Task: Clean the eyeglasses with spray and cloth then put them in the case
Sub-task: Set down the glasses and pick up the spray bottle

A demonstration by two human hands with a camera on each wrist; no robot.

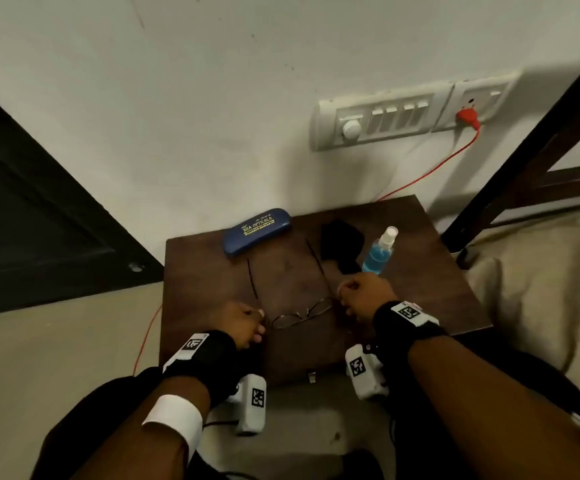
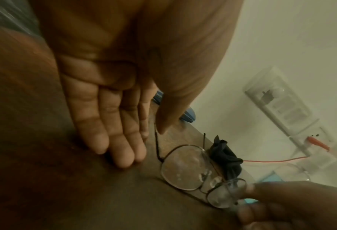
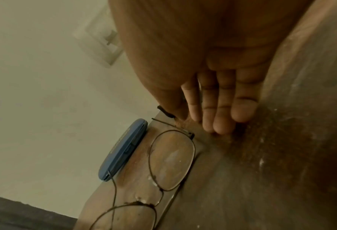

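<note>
Wire-rimmed eyeglasses point(image 1: 300, 315) point(image 2: 183, 168) point(image 3: 171, 160) lie on the dark wooden table point(image 1: 420, 271), arms unfolded and pointing toward the wall. My left hand point(image 1: 259, 322) point(image 2: 143, 140) rests on the table at their left hinge, fingers straight, thumb beside the temple arm. My right hand point(image 1: 345, 303) point(image 3: 195, 123) lies at the right hinge in the same way. Neither hand plainly grips the frame. A closed blue case point(image 1: 257, 230) point(image 3: 120, 152) sits at the back left. Behind my right hand are a black cloth point(image 1: 342, 245) point(image 2: 226, 157) and a spray bottle point(image 1: 380, 252) of blue liquid.
The table stands against a white wall with a switchboard point(image 1: 378, 119) and a red plug point(image 1: 468, 116) whose cord drops behind the table. A dark wooden frame point(image 1: 541, 161) rises at the right, and a dark door point(image 1: 22, 202) is at the left.
</note>
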